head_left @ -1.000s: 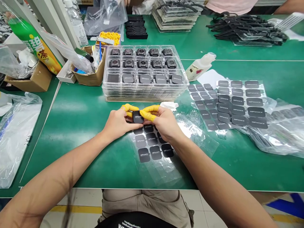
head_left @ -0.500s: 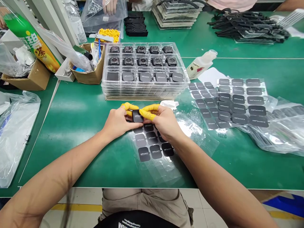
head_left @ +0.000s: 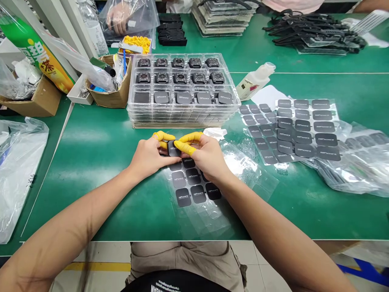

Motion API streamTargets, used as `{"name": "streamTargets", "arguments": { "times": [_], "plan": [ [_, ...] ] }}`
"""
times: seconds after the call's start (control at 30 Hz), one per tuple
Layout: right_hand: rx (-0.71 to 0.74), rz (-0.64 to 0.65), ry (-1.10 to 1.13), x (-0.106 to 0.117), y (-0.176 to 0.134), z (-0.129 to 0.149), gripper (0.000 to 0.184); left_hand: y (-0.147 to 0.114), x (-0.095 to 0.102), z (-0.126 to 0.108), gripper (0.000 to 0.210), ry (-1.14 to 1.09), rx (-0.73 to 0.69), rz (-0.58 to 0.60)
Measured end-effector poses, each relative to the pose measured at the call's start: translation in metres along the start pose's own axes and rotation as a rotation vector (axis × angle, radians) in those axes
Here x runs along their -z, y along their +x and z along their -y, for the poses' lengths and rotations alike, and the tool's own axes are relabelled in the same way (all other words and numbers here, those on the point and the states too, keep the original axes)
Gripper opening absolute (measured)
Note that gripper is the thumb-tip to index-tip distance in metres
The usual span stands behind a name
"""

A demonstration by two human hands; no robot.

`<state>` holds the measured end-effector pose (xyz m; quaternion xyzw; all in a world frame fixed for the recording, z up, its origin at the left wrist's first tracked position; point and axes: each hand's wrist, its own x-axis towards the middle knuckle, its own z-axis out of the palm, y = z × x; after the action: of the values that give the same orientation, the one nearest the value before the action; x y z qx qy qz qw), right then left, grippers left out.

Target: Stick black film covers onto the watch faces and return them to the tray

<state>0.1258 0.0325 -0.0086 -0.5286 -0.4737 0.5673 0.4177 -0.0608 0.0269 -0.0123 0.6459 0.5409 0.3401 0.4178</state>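
A small black smartwatch body [head_left: 173, 149] with white "HiFuture" lettering on its face is held between my two hands. My left hand [head_left: 146, 157] grips it from the left side, with yellow finger cots on the fingertips. From the right, my right hand [head_left: 209, 157], also in yellow finger cots, presses thumb and fingers at the watch's upper right edge. Just below lies a clear sheet of dark square film labels [head_left: 198, 194] with the same lettering, partly covered by my right hand. Behind the hands stands a stack of clear trays [head_left: 182, 116] with watch bodies in rows.
A white bottle [head_left: 254, 82] stands right of the trays. More label sheets [head_left: 325, 127] and plastic bags lie at the right. Cardboard boxes [head_left: 111, 97] and a green drink bottle [head_left: 39, 50] are at the left. Another person's hand [head_left: 118, 18] is across the table.
The view has shifted slightly. Both hands keep hold of the watch body, with little change in grip. The other person's hand across the table has moved left and down.
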Motion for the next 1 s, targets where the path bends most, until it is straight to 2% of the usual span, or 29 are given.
{"name": "streamTargets", "arguments": {
  "times": [0.07, 0.17, 0.23, 0.33, 0.5, 0.57, 0.63, 0.7, 0.77, 0.83, 0.93, 1.0],
  "plan": [
    [0.009, 0.005, -0.078, 0.002, -0.002, 0.002, 0.061, 0.000, 0.000, 0.000, 0.053, -0.004, 0.002, -0.003],
    [0.029, 0.101, -0.164, 0.002, -0.003, 0.002, 0.071, 0.001, 0.001, 0.000, 0.055, 0.015, 0.000, -0.001],
    [0.039, 0.145, -0.158, -0.001, -0.001, 0.000, 0.067, 0.001, 0.002, 0.001, 0.053, 0.080, -0.006, 0.005],
    [0.010, 0.080, -0.093, -0.005, 0.003, -0.004, 0.054, 0.001, 0.002, 0.000, 0.054, 0.116, -0.029, -0.003],
    [0.035, 0.182, -0.080, -0.003, 0.004, -0.007, 0.059, 0.000, 0.000, 0.002, 0.058, 0.052, -0.058, 0.040],
    [0.028, 0.125, -0.075, 0.001, 0.002, -0.003, 0.056, 0.001, 0.000, 0.004, 0.059, 0.036, -0.034, 0.045],
    [0.040, -0.005, -0.044, 0.006, 0.003, 0.007, 0.054, 0.002, -0.001, 0.006, 0.064, -0.010, 0.003, 0.021],
    [0.127, -0.116, -0.019, 0.007, 0.010, 0.025, 0.055, 0.003, -0.002, 0.008, 0.062, -0.055, 0.024, 0.014],
    [0.248, -0.131, -0.044, 0.000, 0.026, 0.049, 0.053, 0.004, -0.002, 0.009, 0.056, -0.067, 0.014, 0.020],
    [0.357, -0.071, -0.156, -0.018, 0.050, 0.073, 0.048, 0.003, -0.003, 0.011, 0.052, -0.079, -0.016, 0.024],
    [0.515, 0.025, -0.492, -0.051, 0.092, 0.098, 0.043, 0.002, -0.003, 0.012, 0.048, -0.089, -0.042, 0.024],
    [0.596, 0.038, -0.757, -0.066, 0.119, 0.104, 0.037, 0.001, -0.003, 0.013, 0.047, -0.056, -0.042, 0.031]
  ]
}}
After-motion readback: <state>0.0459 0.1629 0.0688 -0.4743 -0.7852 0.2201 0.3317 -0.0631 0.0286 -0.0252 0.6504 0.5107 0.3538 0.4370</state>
